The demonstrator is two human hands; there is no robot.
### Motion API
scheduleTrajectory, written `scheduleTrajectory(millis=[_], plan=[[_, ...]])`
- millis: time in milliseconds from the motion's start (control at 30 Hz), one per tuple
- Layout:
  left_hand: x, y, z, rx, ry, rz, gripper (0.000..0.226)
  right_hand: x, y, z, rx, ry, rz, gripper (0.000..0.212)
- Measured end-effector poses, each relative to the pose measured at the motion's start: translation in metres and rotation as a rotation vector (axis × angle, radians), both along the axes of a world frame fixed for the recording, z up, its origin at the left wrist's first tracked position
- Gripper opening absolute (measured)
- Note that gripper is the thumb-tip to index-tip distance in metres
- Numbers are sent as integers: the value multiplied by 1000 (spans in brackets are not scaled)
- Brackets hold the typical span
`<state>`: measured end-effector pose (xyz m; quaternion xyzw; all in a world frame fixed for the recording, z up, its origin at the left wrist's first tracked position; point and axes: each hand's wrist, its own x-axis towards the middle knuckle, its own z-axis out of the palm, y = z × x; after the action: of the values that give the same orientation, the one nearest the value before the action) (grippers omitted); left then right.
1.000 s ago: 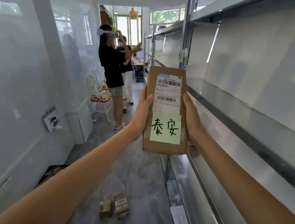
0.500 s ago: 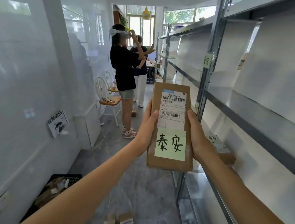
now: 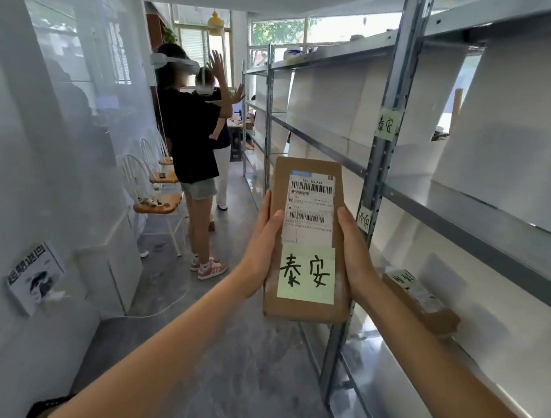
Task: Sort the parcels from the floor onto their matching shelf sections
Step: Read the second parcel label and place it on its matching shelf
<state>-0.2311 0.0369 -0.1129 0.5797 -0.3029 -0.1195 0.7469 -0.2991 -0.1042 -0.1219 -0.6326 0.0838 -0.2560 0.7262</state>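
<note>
I hold a flat brown cardboard parcel (image 3: 309, 239) upright in front of me, with a white shipping label on top and a green note reading 泰安 below. My left hand (image 3: 263, 256) grips its left edge and my right hand (image 3: 357, 255) grips its right edge. Right behind the parcel stands the upright post of the grey metal shelf (image 3: 389, 127). A green tag with the same 泰安 writing (image 3: 385, 124) is stuck on that post at the upper shelf level. A second green tag (image 3: 364, 219) sits lower on the post. Another brown parcel (image 3: 419, 299) lies on the lower shelf to the right.
Two people wearing headsets (image 3: 190, 149) stand in the narrow aisle ahead, beside white chairs (image 3: 154, 198). A white wall runs along the left with a paper sign (image 3: 35, 277). A dark crate (image 3: 36, 412) sits on the floor at bottom left. Shelf boards (image 3: 486, 225) extend right.
My view has risen and swung right; the parcel stays in both hands. The post with the 泰安 tag and the parcel on the lower shelf came into sight. The floor parcels left the frame.
</note>
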Motion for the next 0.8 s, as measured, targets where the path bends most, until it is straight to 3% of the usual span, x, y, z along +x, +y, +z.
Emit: scheduleTrajectory(millis=[200,667,800], plan=[[37,-45,-3,-21,-19,-125,41,22,-38,0,-17,33,-137,46],[110,-164,19,-94,-25,-397,68,66,-129,23,-63,20,-407,45],[117,-179,16,-101,-59,-511,53,58,-128,25,-98,32,-517,47]])
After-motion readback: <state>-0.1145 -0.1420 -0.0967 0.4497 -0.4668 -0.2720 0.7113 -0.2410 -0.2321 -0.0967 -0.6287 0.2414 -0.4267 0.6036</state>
